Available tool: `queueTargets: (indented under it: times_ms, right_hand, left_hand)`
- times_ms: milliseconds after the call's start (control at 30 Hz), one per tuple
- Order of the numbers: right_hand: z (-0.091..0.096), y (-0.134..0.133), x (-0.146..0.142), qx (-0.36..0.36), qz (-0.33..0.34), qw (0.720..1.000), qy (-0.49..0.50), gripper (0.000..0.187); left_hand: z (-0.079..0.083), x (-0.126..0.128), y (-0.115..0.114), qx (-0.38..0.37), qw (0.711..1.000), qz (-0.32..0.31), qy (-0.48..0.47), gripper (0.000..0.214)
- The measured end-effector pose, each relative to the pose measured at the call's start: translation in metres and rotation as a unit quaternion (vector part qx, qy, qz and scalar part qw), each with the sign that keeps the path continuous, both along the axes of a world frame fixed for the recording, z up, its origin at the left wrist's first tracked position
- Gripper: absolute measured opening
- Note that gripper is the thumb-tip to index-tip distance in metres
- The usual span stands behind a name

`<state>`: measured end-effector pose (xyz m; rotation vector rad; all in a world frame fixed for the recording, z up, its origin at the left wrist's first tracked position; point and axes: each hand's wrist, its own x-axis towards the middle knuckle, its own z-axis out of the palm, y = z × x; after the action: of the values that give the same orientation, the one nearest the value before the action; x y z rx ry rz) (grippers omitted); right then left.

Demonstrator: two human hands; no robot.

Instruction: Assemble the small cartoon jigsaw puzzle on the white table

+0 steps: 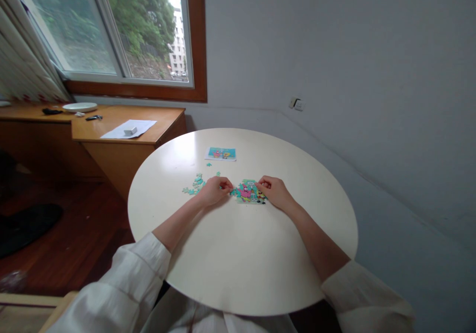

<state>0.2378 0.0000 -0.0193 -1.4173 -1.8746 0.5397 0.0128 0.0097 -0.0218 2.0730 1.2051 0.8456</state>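
Note:
A partly assembled cartoon jigsaw puzzle [248,192] lies on the round white table [241,258]. My left hand [214,190] rests at the puzzle's left edge, its fingers curled and pinched on a small piece. At the puzzle's right edge my right hand [273,190] presses down with bent fingers; whether it holds a piece is hidden. Several loose teal puzzle pieces [195,184] are scattered just left of my left hand. A small reference picture card [221,153] lies farther back on the table.
A wooden desk [122,139] stands to the left under a window, with a sheet of paper [128,129], a white plate [79,107] and small dark items on it. Grey walls close in on the right. A dark wooden floor lies at the left.

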Motion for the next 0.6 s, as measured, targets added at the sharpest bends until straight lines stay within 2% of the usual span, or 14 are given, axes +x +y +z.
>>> queueTargets:
  times_ms: [367, 600]
  right_hand:
    - [-0.0023, 0.0020, 0.0005, -0.004, 0.001, 1.000, 0.001, 0.027]
    - [-0.0025, 0.0021, 0.0006, -0.002, 0.001, 1.000, 0.001, 0.028]
  left_hand:
    - [-0.0055, 0.0008, 0.0006, 0.008, 1.000, 0.013, 0.022, 0.016]
    - [-0.0017, 0.0047, -0.0025, -0.004, 0.999, 0.033, 0.022, 0.013]
